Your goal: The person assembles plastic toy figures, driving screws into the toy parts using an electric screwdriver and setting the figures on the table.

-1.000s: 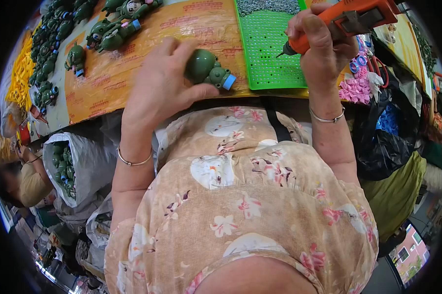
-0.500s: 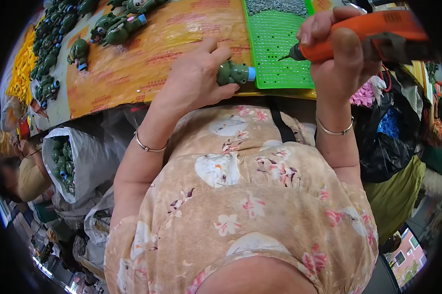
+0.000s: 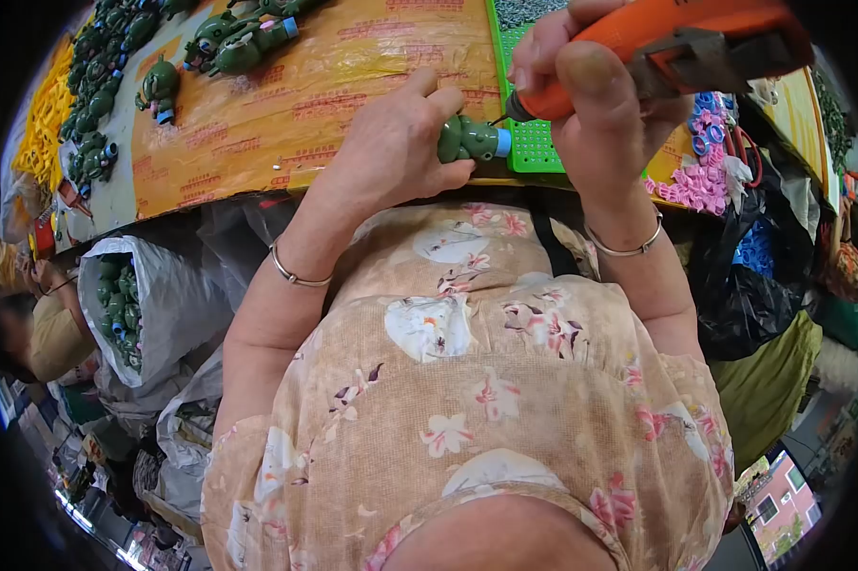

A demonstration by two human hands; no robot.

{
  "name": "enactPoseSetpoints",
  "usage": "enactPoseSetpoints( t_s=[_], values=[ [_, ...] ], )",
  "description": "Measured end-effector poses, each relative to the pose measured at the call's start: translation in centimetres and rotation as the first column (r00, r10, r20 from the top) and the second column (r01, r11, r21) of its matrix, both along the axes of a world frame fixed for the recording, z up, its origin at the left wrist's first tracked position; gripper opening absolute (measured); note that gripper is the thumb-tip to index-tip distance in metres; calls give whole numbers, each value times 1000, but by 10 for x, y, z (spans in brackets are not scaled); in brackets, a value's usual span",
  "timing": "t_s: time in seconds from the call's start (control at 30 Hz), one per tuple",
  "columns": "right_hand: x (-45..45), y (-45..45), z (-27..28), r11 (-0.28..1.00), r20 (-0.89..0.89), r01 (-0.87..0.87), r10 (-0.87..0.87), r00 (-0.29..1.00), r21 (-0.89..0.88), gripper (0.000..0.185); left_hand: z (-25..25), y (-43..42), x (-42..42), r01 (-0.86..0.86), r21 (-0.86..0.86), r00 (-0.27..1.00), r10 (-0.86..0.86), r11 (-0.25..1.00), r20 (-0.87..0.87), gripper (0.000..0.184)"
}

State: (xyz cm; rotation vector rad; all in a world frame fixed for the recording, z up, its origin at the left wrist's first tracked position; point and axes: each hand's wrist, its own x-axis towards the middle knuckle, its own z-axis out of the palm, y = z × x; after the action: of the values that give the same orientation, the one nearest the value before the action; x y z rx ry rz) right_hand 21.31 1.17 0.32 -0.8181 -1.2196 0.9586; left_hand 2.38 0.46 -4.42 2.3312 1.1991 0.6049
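Observation:
My left hand [image 3: 405,143] is closed around a small green toy figure [image 3: 469,140] with a light blue end, holding it down on the orange-covered table. In my right hand [image 3: 595,95] is an orange electric screwdriver [image 3: 667,48], its dark tip pointing left and down. That tip is at the upper side of the green figure, close to its blue end; whether it sits in a screw I cannot tell. Under the tool lies a green perforated tray [image 3: 536,152], with a heap of small metal screws [image 3: 534,9] at its far end.
Several green figures [image 3: 243,48] lie at the back left, beside a pile of yellow parts [image 3: 41,133]. Pink pieces [image 3: 700,186] are at the right edge. A white sack [image 3: 167,300] of green figures stands below left, near another person's arm [image 3: 58,319].
My right hand has brought the screwdriver left, from above the tray to the green figure. The figure and my left hand have shifted slightly right.

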Motion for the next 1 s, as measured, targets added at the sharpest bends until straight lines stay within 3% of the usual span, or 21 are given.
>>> enactPoseSetpoints(
  t_s=[0.07, 0.17, 0.23, 0.33, 0.4, 0.47, 0.53, 0.63, 0.8, 1.0],
  values=[
    [0, 3, -2, 999, 82, 50, -49, 995, -1, 52, 1, -1, 0, -3, 14, 1000, 3, 1000, -3, 43],
    [-8, 4, -6, 999, -71, -8, 5, 997, -36, 47, -1, -1, 0, -4, 29, 1000, 3, 1000, 21, 44],
    [-11, 1, -9, 998, -63, -20, 17, 998, -56, 45, -4, -1, 0, 2, 63, 999, -5, 998, 44, 45],
    [-6, 8, -23, 988, 183, -115, 95, 979, 101, 44, -5, -2, 2, 0, 79, 999, -4, 997, 44, 45],
    [-11, 4, -19, 985, -106, -134, 146, 984, 113, 42, 0, -3, 2, -19, 46, 1000, 19, 999, 4, 45],
    [-8, 5, -9, 987, -237, -103, 131, 963, 127, 39, 6, -5, 4, -51, -21, 997, 49, 998, -64, 46],
    [10, 8, 6, 990, -218, -32, 61, 974, 134, 37, 6, -6, 6, -76, -41, 996, 74, 996, -51, 44],
    [47, 36, -1, 941, -120, -34, 79, 990, 337, 35, 6, -8, 7, -98, -40, 995, 96, 994, -39, 44],
    [51, 35, -13, 982, -88, 84, -70, 994, 169, 25, 5, -8, 7, -106, -23, 994, 105, 994, -38, 43],
    [51, 34, -22, 974, -73, 104, -91, 993, 202, 22, 4, -9, 6, -103, -14, 994, 102, 995, -38, 43]
  ],
)
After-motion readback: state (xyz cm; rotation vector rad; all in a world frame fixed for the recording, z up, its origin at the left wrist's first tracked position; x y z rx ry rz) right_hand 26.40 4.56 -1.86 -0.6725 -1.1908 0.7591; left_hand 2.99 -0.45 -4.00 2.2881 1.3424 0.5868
